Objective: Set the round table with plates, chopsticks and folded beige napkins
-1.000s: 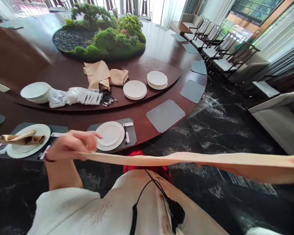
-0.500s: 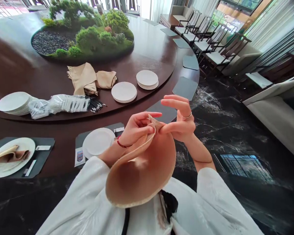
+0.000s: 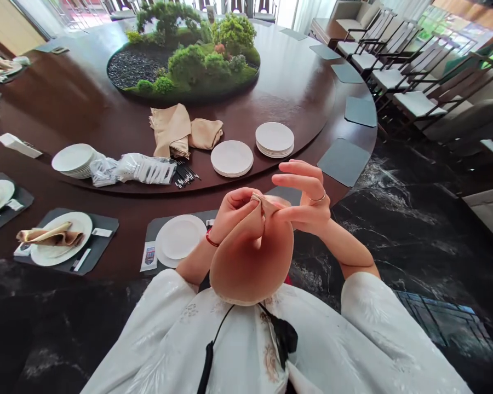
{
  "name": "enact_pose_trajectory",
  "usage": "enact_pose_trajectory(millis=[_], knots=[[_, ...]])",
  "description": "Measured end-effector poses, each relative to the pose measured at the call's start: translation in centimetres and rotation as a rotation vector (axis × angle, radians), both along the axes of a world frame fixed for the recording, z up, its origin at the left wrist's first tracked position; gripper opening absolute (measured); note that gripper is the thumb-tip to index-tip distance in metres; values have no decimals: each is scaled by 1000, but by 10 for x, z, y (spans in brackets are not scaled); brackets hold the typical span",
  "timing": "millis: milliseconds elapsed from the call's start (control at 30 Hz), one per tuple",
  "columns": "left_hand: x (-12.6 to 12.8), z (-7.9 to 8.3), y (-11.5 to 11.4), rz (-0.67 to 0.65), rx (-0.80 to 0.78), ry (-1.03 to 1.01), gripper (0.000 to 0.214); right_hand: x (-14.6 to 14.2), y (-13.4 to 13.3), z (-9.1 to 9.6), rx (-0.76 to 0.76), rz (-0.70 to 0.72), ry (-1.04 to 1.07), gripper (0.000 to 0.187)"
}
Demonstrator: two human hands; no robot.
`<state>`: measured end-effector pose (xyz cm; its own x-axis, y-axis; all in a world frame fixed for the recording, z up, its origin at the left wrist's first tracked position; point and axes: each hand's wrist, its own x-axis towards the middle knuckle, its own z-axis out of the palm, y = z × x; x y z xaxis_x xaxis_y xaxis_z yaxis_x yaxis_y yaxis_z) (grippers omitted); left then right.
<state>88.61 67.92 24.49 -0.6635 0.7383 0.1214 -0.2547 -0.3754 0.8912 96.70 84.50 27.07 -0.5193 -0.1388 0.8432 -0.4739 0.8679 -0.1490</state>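
Held up in front of my chest is a beige cloth napkin (image 3: 250, 268), its lower part rounded out like a bowl and its top gathered. My left hand (image 3: 232, 216), with a red bracelet at the wrist, pinches the gathered top from the left. From the right, my right hand (image 3: 308, 200) grips the same gather low between thumb and finger, while its other fingers stretch out above. Beyond my left forearm lie stacked white plates (image 3: 181, 238) on a grey placemat (image 3: 151, 236), with a printed packet (image 3: 149, 256) beside them.
On the dark round table (image 3: 123, 205) stand plate stacks (image 3: 232, 157), a pile of folded napkins (image 3: 170, 128) and plastic-wrapped items (image 3: 143, 168). A miniature garden (image 3: 205, 71) fills the centre. To the left, a set plate (image 3: 61, 257) carries a folded napkin. Chairs (image 3: 419, 101) line the right.
My view has swung left, so the table appears further right. The napkin's rounded part has drawn in narrower and hangs more upright. Both hands keep hold of its gathered top.
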Motion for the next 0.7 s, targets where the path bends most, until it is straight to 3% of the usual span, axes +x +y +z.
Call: enact_pose_trajectory(millis=[167, 300, 367, 567, 700], knots=[[-19, 4, -2, 341, 136, 159, 25, 19, 43, 19, 249, 82, -211, 11], [-36, 4, -9, 660, 127, 287, 34, 48, 91, 40, 330, 10, -222, 16], [-39, 3, -12, 759, 90, 357, 36, 60, 107, 50, 341, -34, -216, 19], [-42, 7, -8, 953, 147, 525, 20, 57, 125, 67, 113, 86, -233, 16], [-82, -7, 8, 909, 130, 562, 19, 15, 147, 54, -98, -7, -323, 9]])
